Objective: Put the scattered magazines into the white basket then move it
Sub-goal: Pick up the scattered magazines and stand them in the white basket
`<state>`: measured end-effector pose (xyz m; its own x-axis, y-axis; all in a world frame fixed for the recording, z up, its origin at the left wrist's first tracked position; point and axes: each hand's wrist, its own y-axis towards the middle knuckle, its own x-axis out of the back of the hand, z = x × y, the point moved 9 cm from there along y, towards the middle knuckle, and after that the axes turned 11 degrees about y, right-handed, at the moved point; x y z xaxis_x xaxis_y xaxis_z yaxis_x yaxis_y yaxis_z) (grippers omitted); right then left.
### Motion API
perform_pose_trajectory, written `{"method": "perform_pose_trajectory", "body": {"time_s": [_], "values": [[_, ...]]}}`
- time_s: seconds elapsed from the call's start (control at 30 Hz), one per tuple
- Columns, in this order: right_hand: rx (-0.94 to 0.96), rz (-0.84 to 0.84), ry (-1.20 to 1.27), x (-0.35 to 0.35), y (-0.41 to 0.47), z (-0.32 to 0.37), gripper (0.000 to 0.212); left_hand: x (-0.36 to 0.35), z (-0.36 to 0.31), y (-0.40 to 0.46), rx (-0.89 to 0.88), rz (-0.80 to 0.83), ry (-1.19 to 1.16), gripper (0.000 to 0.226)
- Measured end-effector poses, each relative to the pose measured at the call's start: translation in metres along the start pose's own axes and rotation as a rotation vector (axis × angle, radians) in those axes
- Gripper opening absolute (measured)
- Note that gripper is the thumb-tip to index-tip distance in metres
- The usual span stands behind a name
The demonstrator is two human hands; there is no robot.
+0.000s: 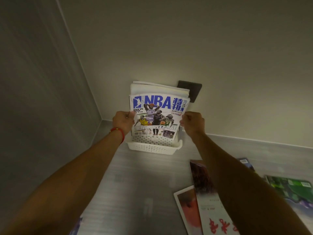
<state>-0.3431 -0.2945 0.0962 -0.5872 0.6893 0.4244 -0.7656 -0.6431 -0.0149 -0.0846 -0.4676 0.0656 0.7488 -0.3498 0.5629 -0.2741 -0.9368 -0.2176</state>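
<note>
A white perforated basket [153, 146] stands on the floor against the far wall. Upright in it is an NBA magazine [157, 114] with a blue title and basketball players on its cover, and more magazines [157, 89] stand behind it. My left hand [122, 122] grips the NBA magazine's left edge. My right hand [192, 122] grips its right edge with curled fingers. Both arms reach forward from the bottom of the view.
Loose magazines lie on the grey floor at the right: a dark red one [202, 177], a pink and white one [188, 207], a green one [291, 187] and a dark one [246, 162]. A dark wall plate [193, 89] sits behind the basket. Walls meet in a corner at left.
</note>
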Motion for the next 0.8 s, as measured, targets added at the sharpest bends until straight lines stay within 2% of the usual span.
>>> {"method": "perform_pose_trajectory", "body": {"time_s": [0.1,0.2,0.27,0.33,0.4,0.47,0.53,0.57,0.67,0.73,0.8], "values": [[-0.032,0.050,0.058,0.003,-0.002,-0.004,0.018,-0.007,-0.006,0.001,-0.018,0.025,0.010,0.023],[-0.082,0.100,0.137,0.016,-0.022,-0.020,0.014,-0.016,-0.002,-0.001,0.012,0.072,-0.033,0.050],[-0.109,0.134,0.135,0.035,-0.047,-0.041,0.015,-0.016,0.003,-0.014,0.030,0.029,-0.053,0.052],[-0.084,0.146,0.030,0.065,-0.081,-0.066,0.014,-0.013,-0.004,-0.044,-0.089,-0.085,0.060,0.037],[-0.003,0.118,-0.144,0.102,-0.117,-0.092,0.017,-0.027,-0.014,-0.088,-0.259,-0.165,0.222,0.041],[-0.016,0.045,-0.249,0.146,-0.152,-0.128,0.025,-0.072,-0.017,-0.141,-0.381,-0.055,0.291,0.052],[-0.104,-0.062,-0.328,0.197,-0.180,-0.174,0.013,-0.133,-0.015,-0.199,-0.479,0.188,0.396,0.056],[-0.186,-0.111,-0.360,0.222,-0.192,-0.197,0.014,-0.165,-0.012,-0.227,-0.525,0.314,0.446,0.056],[-0.413,-0.137,-0.513,0.281,-0.221,-0.262,0.041,-0.241,-0.004,-0.298,-0.638,0.566,0.577,0.055],[-0.538,-0.089,-0.527,0.303,-0.234,-0.292,0.063,-0.276,0.004,-0.328,-0.664,0.624,0.739,0.055],[-0.568,-0.014,-0.497,0.306,-0.241,-0.309,0.075,-0.296,0.013,-0.348,-0.627,0.657,0.841,0.048]]}}
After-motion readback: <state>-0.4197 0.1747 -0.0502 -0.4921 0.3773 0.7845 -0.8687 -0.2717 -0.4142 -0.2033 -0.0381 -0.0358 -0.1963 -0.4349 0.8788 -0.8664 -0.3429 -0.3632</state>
